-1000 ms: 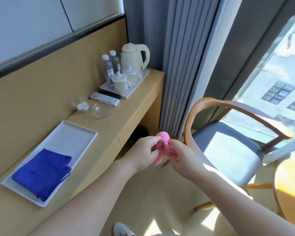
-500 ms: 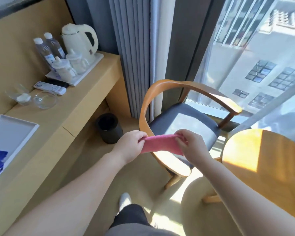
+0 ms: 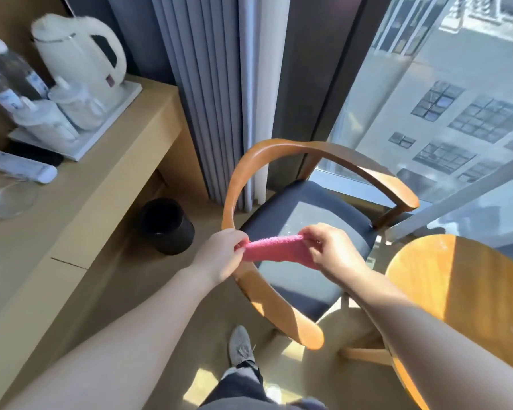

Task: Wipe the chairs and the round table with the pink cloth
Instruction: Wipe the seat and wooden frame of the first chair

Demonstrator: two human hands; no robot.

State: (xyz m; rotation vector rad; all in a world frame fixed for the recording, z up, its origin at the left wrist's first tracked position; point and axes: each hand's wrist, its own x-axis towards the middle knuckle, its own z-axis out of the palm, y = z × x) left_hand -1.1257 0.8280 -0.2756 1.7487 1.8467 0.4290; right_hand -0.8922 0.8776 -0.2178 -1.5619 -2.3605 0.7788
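Apparently both hands (image 3: pixel 219 255) pinching pink cloth (image 3: pixel 274 251).

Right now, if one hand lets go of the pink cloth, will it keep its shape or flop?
Probably flop: the pink cloth only spans straight because the left hand and right hand pinch its two ends. Its lower edge already sags between them, so it looks soft. The fuzzy terry surface suggests it is light and grips well, unlikely to slip.

The pink cloth (image 3: pixel 274 251) hangs stretched in a band, pinched at both ends. Below the grip sits the chair (image 3: pixel 305 220); right of it, the round table (image 3: pixel 468 294).
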